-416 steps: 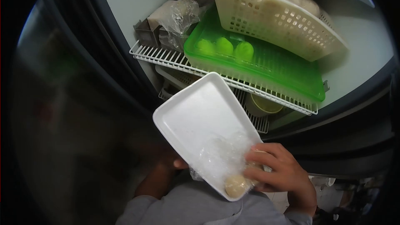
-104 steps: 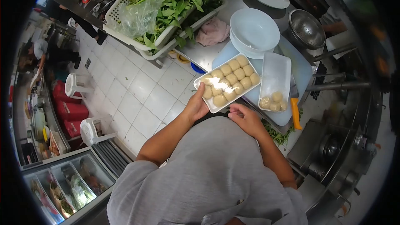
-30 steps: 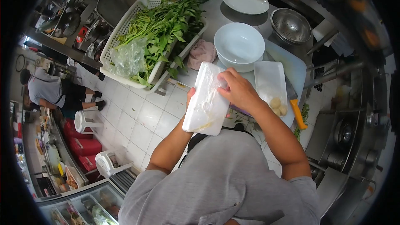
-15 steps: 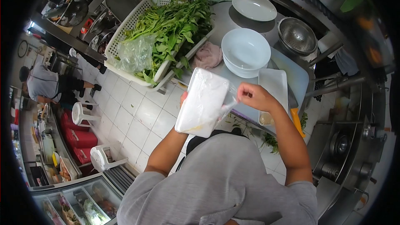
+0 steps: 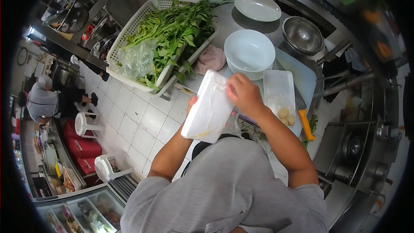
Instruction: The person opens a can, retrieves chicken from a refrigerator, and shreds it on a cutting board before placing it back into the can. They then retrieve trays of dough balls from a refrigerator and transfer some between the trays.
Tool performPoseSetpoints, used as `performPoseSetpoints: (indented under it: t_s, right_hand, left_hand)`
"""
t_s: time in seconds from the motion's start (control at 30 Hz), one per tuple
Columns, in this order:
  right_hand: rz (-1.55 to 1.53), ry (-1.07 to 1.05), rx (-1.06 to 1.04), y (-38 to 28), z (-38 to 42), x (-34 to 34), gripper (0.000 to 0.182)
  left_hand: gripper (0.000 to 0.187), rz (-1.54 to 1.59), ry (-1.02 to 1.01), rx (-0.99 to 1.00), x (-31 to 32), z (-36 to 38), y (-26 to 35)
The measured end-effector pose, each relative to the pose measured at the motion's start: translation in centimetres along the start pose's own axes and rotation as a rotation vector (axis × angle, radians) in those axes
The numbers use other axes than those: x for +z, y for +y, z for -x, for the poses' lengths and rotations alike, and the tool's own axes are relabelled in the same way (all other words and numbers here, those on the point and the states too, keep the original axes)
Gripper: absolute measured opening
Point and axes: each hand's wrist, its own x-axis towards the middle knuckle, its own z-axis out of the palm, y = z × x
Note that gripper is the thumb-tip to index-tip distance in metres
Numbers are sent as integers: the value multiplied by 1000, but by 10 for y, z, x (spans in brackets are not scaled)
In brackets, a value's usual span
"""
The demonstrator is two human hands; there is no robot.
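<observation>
A white tray (image 5: pixel 209 105), likely foam and wrapped in see-through plastic, is tilted in front of my chest. My left hand (image 5: pixel 192 102) grips it from below and along its left edge; most of those fingers are hidden behind it. With fingers closed in a pinch, my right hand (image 5: pixel 245 91) is at the tray's upper right edge, on the plastic wrap (image 5: pixel 233 126), which hangs loose along that side. Just beyond stand stacked white bowls (image 5: pixel 249 51). Right of my right hand lies a white rectangular container (image 5: pixel 276 88) with several pale round pieces (image 5: pixel 284 114) in its near end.
A yellow-handled knife (image 5: pixel 306 125) lies on the cutting board (image 5: pixel 304 71). A white basket (image 5: pixel 116 54) of leafy greens (image 5: pixel 172 34) stands left. Behind are an oval plate (image 5: pixel 258 7) and metal colander (image 5: pixel 303 34). A pink cloth (image 5: pixel 211 59) lies mid-table. Another person (image 5: pixel 43 99) bends far left.
My right hand has moved left and up, from pulling the wrap out at the side to the tray's edge. The tray has tilted more, and the pale pieces in the container now show.
</observation>
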Motion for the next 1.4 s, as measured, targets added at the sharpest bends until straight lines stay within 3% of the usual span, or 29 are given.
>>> performPoseSetpoints:
  t_s: [0.07, 0.1, 0.17, 0.2, 0.27, 0.3, 0.37, 0.4, 0.47, 0.6, 0.7, 0.77, 0.8, 0.87, 1.0, 1.1, 1.23, 1.3, 1.4]
  right_hand:
    - [-182, 73, 286, 10, -7, -4, 13]
    - [-180, 77, 285, 18, -11, -6, 13]
    - [-496, 0, 643, 37, -20, -10, 10]
    - [-492, 9, 644, 41, -20, -8, 10]
    - [-711, -210, 880, 49, -16, 1, 15]
    - [-707, -204, 877, 49, -13, 7, 15]
    - [-316, -294, 564, 38, -4, 17, 14]
    - [-313, -295, 566, 35, -8, 17, 14]
    - [-202, 15, 565, 29, -16, 10, 13]
    - [-123, 85, 614, 27, -17, 7, 11]
    - [-135, -85, 635, 47, 12, 27, 12]
    - [-570, -482, 843, 58, 23, 33, 13]
    - [-572, -482, 848, 55, 16, 21, 13]
    - [-935, -495, 1129, 49, -2, -13, 21]
    - [-1132, -291, 1199, 30, 1, -47, 33]
    - [-894, -466, 1084, 10, 23, -35, 32]
    - [-842, -404, 1068, 11, 35, -20, 25]
    - [-878, -349, 1168, 18, 41, -20, 16]
    - [-775, -327, 1269, 29, 46, -14, 16]
  left_hand:
    - [98, 18, -21, -24, -3, 3, 0]
    - [98, 39, -38, -54, -4, 6, 0]
    - [97, 36, -47, -74, 0, 13, 1]
    - [97, 40, -51, -91, 2, 16, 2]
    - [97, 34, -85, -130, 6, 17, 4]
    - [98, 30, -117, -161, 8, 17, 6]
    - [98, 24, -69, -182, 9, 21, 6]
    - [98, 19, -18, -202, 9, 22, 6]
    - [98, -8, 2, -201, -3, 22, 8]
    - [99, -41, 21, -201, -11, 24, 11]
    - [100, -31, 5, -219, -8, 25, 10]
    - [100, -28, -2, -231, -6, 26, 10]
    - [101, -29, -1, -236, -6, 27, 10]
    - [101, -39, 10, -240, -7, 28, 12]
    - [102, -91, 70, -184, -20, 29, 20]
    - [103, -125, 124, -127, -28, 34, 25]
    - [104, -115, 183, -133, -26, 44, 30]
    - [104, -114, 208, -152, -23, 48, 29]
    - [105, -114, 231, -194, -18, 50, 25]
